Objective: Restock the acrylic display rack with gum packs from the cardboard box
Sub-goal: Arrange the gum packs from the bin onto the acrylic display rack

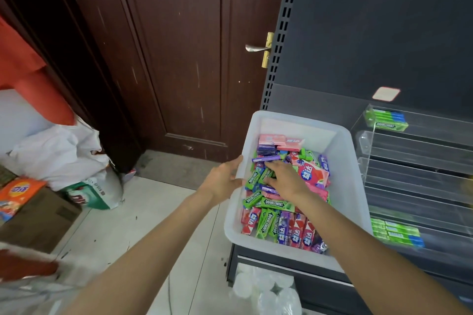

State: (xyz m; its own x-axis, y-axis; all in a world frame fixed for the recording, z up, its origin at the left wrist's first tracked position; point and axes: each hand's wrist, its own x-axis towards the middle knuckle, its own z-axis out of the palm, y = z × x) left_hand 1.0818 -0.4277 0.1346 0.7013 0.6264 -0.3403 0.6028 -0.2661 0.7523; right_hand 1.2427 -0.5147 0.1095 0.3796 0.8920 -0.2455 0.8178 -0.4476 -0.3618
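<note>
Beside the acrylic display rack [409, 161], a white plastic bin [345, 161] holds mixed gum packs [275, 203]. Left hand [222, 179] grips its left rim; right hand [284, 178], fingers spread, rests on the packs.

The right hand's [282, 178] fingertips are disappearing down among the gum packs [275, 203], so can't tell if it's gripping one. The acrylic display rack [409, 174] is running off the right edge, lower tiers blurring out. The bottom-left corner's just a red and white smear.
</note>
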